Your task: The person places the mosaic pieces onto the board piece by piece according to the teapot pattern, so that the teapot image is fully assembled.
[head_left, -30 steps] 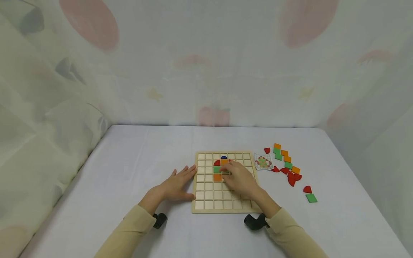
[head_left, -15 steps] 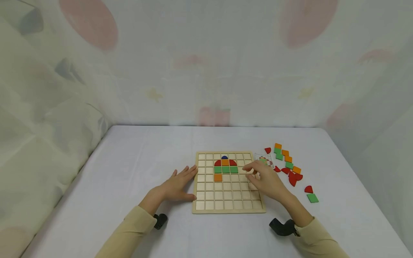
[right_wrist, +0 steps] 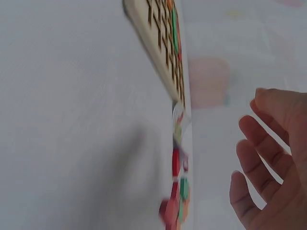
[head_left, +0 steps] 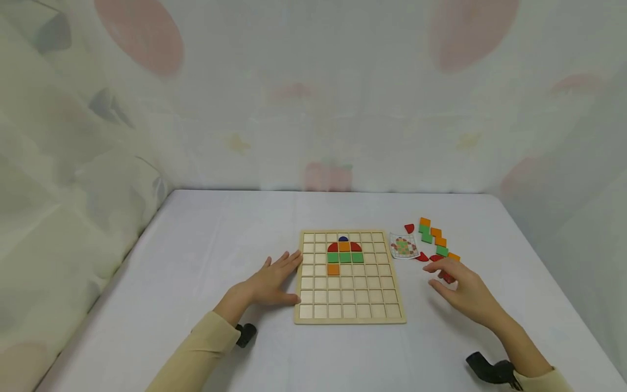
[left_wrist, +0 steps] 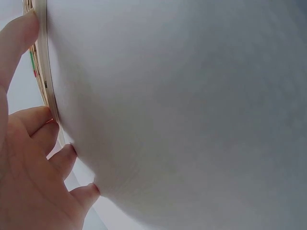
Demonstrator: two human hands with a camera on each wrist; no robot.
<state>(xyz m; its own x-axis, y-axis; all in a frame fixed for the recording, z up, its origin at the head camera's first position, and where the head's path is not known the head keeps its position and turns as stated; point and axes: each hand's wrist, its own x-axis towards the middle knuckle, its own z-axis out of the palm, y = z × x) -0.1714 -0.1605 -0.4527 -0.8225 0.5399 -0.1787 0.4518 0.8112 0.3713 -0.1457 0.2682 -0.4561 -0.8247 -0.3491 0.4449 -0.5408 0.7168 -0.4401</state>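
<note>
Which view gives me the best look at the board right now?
The head view: it shows the board from above, its full grid and the pieces set in it. The left wrist view catches only a thin edge-on strip by the fingers; the right wrist view shows part of it, steeply slanted.

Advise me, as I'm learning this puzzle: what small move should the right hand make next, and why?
Probably lower the right hand and pinch one of the loose tiles: it looks empty beside them, while the left hand rests against the mostly unfilled board. Which tile is unclear; the pattern on the card is too small to read.
</note>
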